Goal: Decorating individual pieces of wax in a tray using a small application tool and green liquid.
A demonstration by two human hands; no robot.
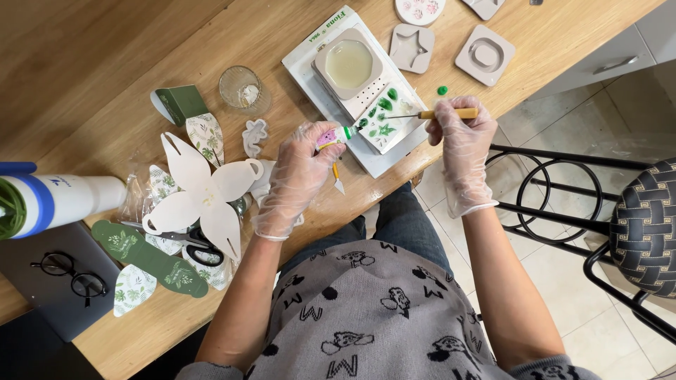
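The left hand (299,176) pinched a small bottle (336,136) at the mould's (386,121) nine o'clock (right fingers (442,118) gripping a pick (429,114)); too hard a squeeze could flood the cavities.

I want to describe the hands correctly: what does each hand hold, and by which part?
The left hand holds a small bottle by its body. The right hand holds a thin tool by its yellow handle.

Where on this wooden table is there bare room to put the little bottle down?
Bare wood lies at the far left of the wooden table, beyond the clear glass cup, and between the cup and the white tray. The paper cut-outs near the left hand crowd the near edge.
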